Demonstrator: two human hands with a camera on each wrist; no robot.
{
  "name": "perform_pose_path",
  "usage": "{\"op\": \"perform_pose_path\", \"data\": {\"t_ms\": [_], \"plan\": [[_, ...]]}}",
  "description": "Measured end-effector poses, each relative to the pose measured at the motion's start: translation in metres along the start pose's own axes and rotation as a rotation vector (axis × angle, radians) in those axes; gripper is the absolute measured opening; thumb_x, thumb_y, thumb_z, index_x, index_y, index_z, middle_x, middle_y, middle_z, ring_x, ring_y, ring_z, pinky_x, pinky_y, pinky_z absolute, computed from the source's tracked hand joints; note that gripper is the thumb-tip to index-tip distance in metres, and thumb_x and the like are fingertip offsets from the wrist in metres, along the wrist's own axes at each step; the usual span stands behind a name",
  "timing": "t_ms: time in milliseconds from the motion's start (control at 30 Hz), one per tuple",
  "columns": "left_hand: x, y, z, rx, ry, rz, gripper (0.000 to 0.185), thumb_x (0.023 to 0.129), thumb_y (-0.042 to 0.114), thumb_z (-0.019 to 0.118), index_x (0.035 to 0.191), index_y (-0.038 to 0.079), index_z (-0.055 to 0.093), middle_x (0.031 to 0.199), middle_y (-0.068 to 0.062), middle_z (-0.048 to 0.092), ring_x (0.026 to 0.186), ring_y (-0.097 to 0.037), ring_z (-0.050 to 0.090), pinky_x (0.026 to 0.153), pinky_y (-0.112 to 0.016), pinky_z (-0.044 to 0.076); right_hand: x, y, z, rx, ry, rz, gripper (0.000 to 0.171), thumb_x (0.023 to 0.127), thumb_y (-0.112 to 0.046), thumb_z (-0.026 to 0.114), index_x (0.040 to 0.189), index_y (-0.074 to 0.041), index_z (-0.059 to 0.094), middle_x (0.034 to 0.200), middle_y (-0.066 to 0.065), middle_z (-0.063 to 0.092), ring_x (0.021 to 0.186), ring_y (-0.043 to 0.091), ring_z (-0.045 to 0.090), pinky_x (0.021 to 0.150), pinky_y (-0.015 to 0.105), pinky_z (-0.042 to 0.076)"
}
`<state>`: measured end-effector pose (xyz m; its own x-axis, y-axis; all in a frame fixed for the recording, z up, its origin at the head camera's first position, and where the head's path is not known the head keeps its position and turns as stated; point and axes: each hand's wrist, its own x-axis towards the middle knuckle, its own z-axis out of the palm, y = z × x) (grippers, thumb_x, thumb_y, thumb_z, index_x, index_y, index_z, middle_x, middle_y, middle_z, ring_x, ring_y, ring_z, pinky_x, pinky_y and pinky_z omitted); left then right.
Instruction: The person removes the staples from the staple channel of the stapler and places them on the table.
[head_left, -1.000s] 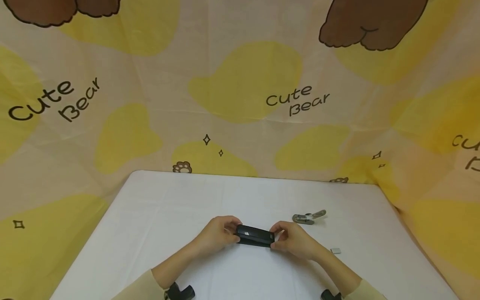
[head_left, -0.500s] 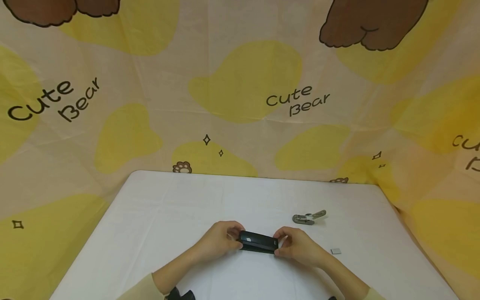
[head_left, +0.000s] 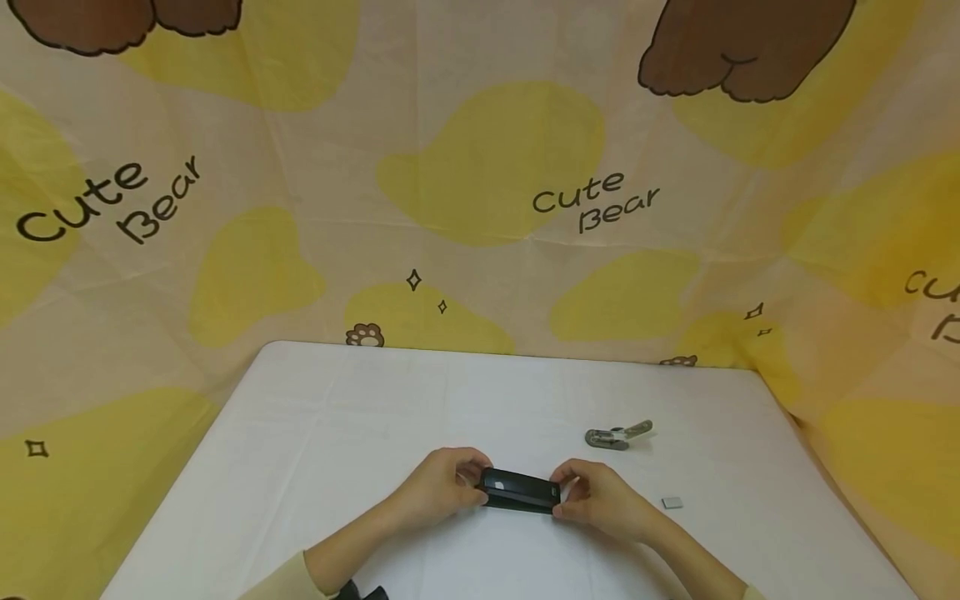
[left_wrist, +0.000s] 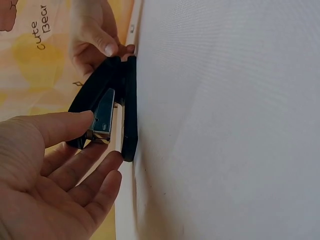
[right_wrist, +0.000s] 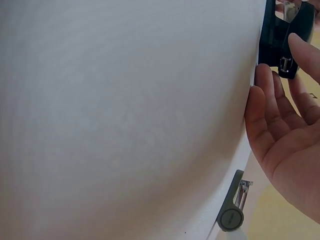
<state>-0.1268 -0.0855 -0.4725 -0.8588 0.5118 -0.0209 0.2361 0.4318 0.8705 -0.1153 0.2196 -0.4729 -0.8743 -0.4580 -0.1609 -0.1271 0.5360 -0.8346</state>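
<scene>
Left hand (head_left: 441,485) and right hand (head_left: 602,497), grip clamped on opposite ends, hold the black stapler (head_left: 520,490) at the head view's lower centre; a grey stapler (head_left: 606,439) lies to its upper right.

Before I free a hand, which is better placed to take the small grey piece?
Probably the right hand: the small grey piece lies on that side, while the left hand is across the black stapler both hold.

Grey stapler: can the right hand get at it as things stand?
Probably yes: nothing stands between the right hand and the grey stapler, though that hand must first release the black stapler.
</scene>
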Motion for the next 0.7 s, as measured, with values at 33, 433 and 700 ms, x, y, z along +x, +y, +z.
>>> {"op": "perform_pose_path", "data": {"t_ms": [33,433,700], "plan": [[0.0,0.0,0.0,0.0,0.0,0.001,0.032,0.084,0.009,0.085,0.115,0.01,0.073,0.098,0.007,0.073,0.093,-0.011,0.066,0.08,-0.028,0.052,0.0,0.0,0.0,0.0,-0.003,-0.003,0.036,0.085,-0.011,0.086,0.116,-0.006,0.067,0.085,0.002,0.065,0.078,0.016,0.061,0.068,0.024,0.048],[-0.005,0.004,-0.002,0.05,0.035,0.051,0.046,0.083,0.001,0.083,0.126,-0.001,0.069,0.104,0.002,0.072,0.097,-0.022,0.069,0.086,-0.037,0.055,-0.002,-0.004,0.002,-0.118,0.094,-0.097,0.049,0.085,-0.031,0.089,0.125,-0.011,0.067,0.117,-0.002,0.067,0.104,0.02,0.06,0.085,0.03,0.051],[-0.003,0.001,-0.001,0.037,0.027,0.04,0.037,0.082,0.002,0.083,0.118,0.002,0.073,0.102,0.001,0.073,0.091,-0.02,0.067,0.079,-0.03,0.052,0.009,-0.024,0.009,-0.102,0.092,-0.163,0.046,0.086,-0.029,0.088,0.124,-0.01,0.069,0.119,0.0,0.069,0.108,0.024,0.062,0.088,0.035,0.051]]}}
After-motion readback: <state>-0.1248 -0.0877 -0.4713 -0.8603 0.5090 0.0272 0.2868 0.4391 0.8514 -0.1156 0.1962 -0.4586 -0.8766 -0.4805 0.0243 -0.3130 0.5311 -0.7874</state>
